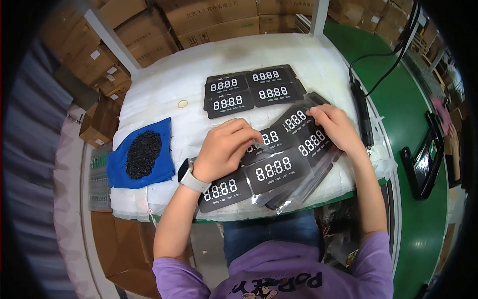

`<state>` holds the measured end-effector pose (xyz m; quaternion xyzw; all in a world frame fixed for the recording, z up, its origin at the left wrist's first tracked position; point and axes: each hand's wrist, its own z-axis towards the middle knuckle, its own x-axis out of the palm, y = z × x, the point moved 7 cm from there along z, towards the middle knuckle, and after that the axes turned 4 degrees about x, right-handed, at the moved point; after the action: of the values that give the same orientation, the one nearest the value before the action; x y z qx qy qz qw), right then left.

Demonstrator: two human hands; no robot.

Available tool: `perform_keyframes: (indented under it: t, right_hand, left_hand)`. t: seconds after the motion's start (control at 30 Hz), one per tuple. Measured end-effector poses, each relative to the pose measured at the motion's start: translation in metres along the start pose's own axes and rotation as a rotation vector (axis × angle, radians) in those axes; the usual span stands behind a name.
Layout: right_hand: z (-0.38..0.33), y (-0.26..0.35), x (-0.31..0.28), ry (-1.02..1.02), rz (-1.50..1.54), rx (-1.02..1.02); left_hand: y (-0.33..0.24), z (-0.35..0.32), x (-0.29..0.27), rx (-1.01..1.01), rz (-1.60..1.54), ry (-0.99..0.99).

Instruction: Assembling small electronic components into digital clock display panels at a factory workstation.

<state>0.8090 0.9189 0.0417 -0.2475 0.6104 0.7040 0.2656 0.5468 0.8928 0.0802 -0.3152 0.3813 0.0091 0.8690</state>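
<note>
Several black display panels with white digit segments [273, 170] lie fanned out on the white padded table top [164, 84] in front of me. My left hand [226, 147], with a white watch on the wrist, pinches a thin clear film strip over one of these panels. My right hand [336, 127] presses its fingers down on the upper right panel [298, 119] of the fan. Farther back, a neat block of the same panels [251, 89] lies flat.
A blue cloth [117, 167] holding a pile of small black pieces [143, 154] lies at the left. A yellow rubber band [182, 103] lies near the panels. A black tool with a cable [362, 112] rests at the right edge. Cardboard boxes [209, 20] stand behind, a green surface [398, 104] at the right.
</note>
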Motion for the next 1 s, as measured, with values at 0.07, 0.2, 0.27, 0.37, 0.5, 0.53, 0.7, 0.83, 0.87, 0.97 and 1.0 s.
perform_keyframes:
  t: [0.07,0.2,0.27,0.37,0.5,0.53,0.7,0.83,0.87,0.97,1.0]
  right_hand:
    - [-0.011,0.022,0.003,0.113,0.099,0.183]
    - [-0.027,0.037,0.028,0.287,0.223,0.18]
    - [-0.028,0.039,0.041,0.424,0.279,0.171]
    - [-0.019,0.047,0.026,0.334,0.318,0.17]
    - [0.025,0.026,-0.041,-0.036,0.269,0.088]
    - [0.039,0.02,-0.055,-0.033,0.275,0.081]
    - [0.119,-0.005,-0.031,-0.034,0.168,0.095]
    - [0.157,-0.021,0.004,-0.1,-0.275,-0.014]
    - [0.153,-0.011,0.006,-0.211,-0.511,-0.131]
    - [0.106,0.038,0.013,-0.327,-0.802,-0.262]
    - [0.088,0.046,0.008,-0.33,-0.65,-0.278]
  left_hand:
    - [-0.007,0.004,-0.002,0.048,0.026,-0.097]
    - [-0.015,0.003,-0.004,0.039,0.073,-0.143]
    - [-0.016,0.0,-0.006,0.024,-0.034,-0.156]
    - [-0.007,-0.012,-0.023,-0.035,-0.204,-0.189]
    - [0.009,-0.036,-0.093,0.055,-0.496,-0.671]
    - [0.02,-0.044,-0.105,-0.016,-0.637,-0.793]
    - [0.05,-0.06,-0.104,-0.331,-0.464,-0.863]
    - [0.068,-0.05,-0.08,-0.335,-0.616,-0.837]
    - [0.067,-0.05,-0.082,-0.35,-0.625,-0.794]
    - [0.049,-0.043,-0.089,-0.239,-0.507,-0.708]
    - [0.045,-0.041,-0.088,-0.256,-0.518,-0.714]
